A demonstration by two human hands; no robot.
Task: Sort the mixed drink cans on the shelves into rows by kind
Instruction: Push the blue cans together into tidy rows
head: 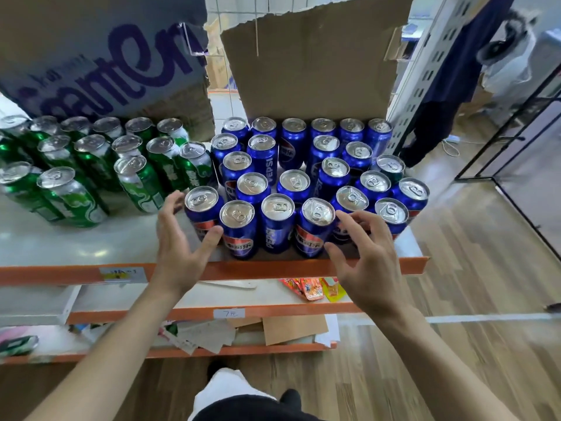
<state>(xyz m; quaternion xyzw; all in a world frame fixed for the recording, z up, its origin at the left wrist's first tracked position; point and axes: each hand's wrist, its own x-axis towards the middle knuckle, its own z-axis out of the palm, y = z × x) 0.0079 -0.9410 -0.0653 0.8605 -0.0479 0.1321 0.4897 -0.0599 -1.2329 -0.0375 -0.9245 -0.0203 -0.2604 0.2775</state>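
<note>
Progress: we judge the sort nearly done, since the two kinds already stand apart on the top shelf.
Green cans: we find them grouped on the left half in rough rows, just beside the blue block at its near corner.
Blue cans: we see them packed on the right half, reaching to the front edge, before an upright cardboard sheet.
Still to do: we judge the blue rows need squaring, because they run staggered and uneven. One can at the right edge looks darker, and we cannot tell its kind.
Look of the cans: we note slim, upright cans with silver tops and ring pulls, glossy sides, and the labels turned every way.
Left hand: we have it open with fingers spread, the thumb against the side of the front-left blue can, gripping nothing.
Right hand: we hold it open too, the fingers loosely bent near the front row's right end, holding nothing.
Lower shelves: we see snack packets and loose card scraps.
</note>
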